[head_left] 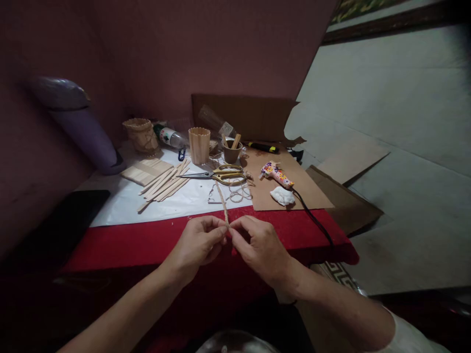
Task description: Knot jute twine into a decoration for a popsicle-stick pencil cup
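Both hands meet over the front edge of the red-covered table, pinching a braided twine cord (pixel 224 206). My left hand (pixel 200 240) has thumb and forefinger closed on the cord's near end. Closed beside it, fingertips almost touching, my right hand (pixel 259 242) grips the same end. From the fingers the cord runs away across the table toward a pair of gold-handled scissors (pixel 228 175). Loose twine (pixel 241 192) lies in loops just beyond the hands. The exact tip of the cord is hidden by my fingers.
Popsicle sticks (pixel 165 184) are spread at left. Behind stand a stick-covered cup (pixel 199 146), a small pot (pixel 232 152) and plastic bottles (pixel 171 137). At right, a flowered glue gun (pixel 276 174), crumpled white tissue (pixel 282 196) and a utility knife (pixel 262 147) lie on cardboard (pixel 309 189).
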A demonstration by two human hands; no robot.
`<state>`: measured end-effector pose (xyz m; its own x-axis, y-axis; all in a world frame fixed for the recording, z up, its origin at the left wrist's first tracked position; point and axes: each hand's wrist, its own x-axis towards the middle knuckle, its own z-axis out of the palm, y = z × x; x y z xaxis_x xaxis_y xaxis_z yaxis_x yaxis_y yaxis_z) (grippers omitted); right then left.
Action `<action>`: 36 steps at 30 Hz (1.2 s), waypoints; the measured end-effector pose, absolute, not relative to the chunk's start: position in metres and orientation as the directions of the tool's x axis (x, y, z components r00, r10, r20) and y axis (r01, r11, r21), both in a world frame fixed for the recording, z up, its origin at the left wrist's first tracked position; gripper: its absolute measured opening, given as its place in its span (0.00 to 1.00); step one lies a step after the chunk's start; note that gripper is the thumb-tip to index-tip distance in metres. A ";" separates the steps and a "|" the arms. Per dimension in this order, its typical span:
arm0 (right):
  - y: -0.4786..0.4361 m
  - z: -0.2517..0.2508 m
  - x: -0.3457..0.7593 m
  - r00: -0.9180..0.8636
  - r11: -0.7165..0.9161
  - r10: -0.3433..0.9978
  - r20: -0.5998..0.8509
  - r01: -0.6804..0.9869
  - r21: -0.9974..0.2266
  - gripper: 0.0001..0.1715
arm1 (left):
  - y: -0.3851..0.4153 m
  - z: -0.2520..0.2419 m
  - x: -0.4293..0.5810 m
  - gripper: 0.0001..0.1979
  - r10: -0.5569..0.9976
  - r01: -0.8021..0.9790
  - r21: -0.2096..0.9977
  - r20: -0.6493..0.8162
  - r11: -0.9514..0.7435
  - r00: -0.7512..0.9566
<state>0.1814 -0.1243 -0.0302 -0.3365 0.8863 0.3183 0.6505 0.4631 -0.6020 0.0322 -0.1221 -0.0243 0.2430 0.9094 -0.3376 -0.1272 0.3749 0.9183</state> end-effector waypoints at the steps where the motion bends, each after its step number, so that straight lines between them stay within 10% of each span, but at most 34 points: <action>1: -0.123 -0.029 0.182 -0.340 0.458 0.889 0.308 0.657 -0.599 0.08 | -0.122 -0.026 0.032 0.09 0.915 -0.111 0.925 -0.333 0.364 0.227; 12: -0.102 -0.018 0.185 -0.494 -0.022 0.848 -0.192 0.330 -0.944 0.19 | -0.123 -0.034 0.033 0.07 0.957 0.035 0.978 -0.210 0.207 0.203; 24: -0.097 -0.026 0.172 -0.375 -0.117 0.896 -0.239 0.320 -0.940 0.11 | -0.136 -0.039 0.024 0.08 0.985 0.457 0.873 0.144 -0.171 0.093; 33: -0.097 -0.022 0.176 -0.499 -0.360 0.790 -0.356 0.093 -0.928 0.11 | -0.156 -0.061 0.034 0.07 0.686 0.831 0.194 0.674 -0.521 0.273; 36: -0.096 -0.022 0.180 -0.497 -0.375 0.792 -0.353 0.060 -0.925 0.11 | -0.160 -0.064 0.033 0.08 0.672 0.783 0.236 0.682 -0.575 0.288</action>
